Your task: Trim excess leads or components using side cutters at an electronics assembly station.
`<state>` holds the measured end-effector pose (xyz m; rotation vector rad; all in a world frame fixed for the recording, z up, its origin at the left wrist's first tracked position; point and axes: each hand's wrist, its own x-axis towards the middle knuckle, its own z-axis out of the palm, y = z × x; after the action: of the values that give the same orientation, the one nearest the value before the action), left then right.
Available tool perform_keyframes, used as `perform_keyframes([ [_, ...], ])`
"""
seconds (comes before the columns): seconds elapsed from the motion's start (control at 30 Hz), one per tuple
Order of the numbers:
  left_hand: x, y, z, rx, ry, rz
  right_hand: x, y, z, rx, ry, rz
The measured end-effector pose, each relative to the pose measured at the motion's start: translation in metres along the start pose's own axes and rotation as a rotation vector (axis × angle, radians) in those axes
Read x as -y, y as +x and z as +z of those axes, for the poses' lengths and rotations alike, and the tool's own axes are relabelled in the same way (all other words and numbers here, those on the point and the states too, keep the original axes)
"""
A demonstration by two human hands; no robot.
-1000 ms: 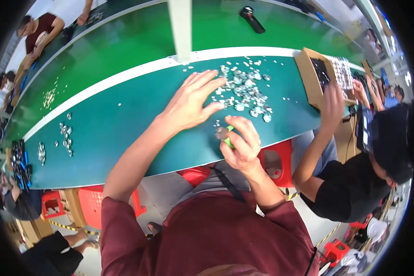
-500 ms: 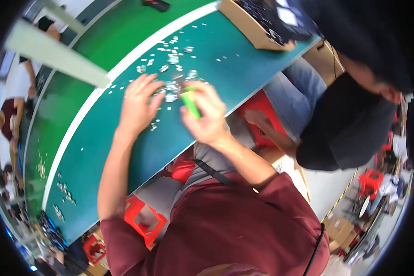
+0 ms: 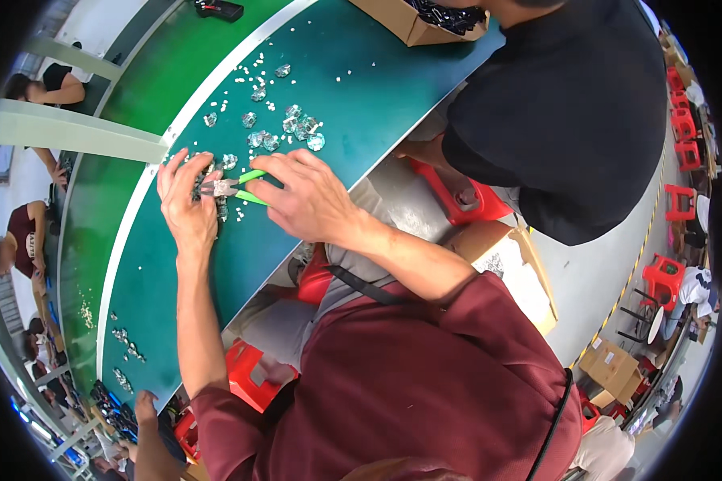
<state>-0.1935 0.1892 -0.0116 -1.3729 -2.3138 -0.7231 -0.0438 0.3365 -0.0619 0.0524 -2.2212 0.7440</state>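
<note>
My right hand [image 3: 309, 192] holds green-handled pliers [image 3: 247, 197], the handles spread and the metal jaws pointing left. At the jaws, my left hand [image 3: 188, 212] curls its fingers around a small clear plastic part [image 3: 200, 189], mostly hidden by the fingers and the tool. More clear parts lie just under and beside these fingers. Beyond my hands, several round clear faceted pieces [image 3: 316, 142] are scattered on the green tabletop [image 3: 176, 280], among small white bits [image 3: 270, 106].
A co-worker in black [image 3: 561, 120] sits at my right by the table edge. A cardboard box of black parts [image 3: 413, 24] stands at the far right. A pale post [image 3: 80, 132] rises beyond the white table rim. More clear pieces [image 3: 124, 345] lie at the left.
My left hand was spread open and has closed around a part. My right hand has turned the pliers so that the jaws meet the left fingers. The view has shifted too.
</note>
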Motion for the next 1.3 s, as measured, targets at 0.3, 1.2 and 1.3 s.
perform_keyframes([
  [0.3, -0.031, -0.057, -0.036, -0.268, -0.809, -0.539, 0.004, 0.008, 0.003, 0.04, 0.034, -0.064],
  [1.2, -0.095, -0.168, -0.08, -0.622, -1.277, -0.761, 0.113, -0.009, -0.008, 0.371, 0.768, 0.257],
  [1.3, -0.103, -0.158, -0.072, -0.463, -1.163, -0.693, 0.118, -0.014, -0.017, 0.306, 0.816, 0.395],
])
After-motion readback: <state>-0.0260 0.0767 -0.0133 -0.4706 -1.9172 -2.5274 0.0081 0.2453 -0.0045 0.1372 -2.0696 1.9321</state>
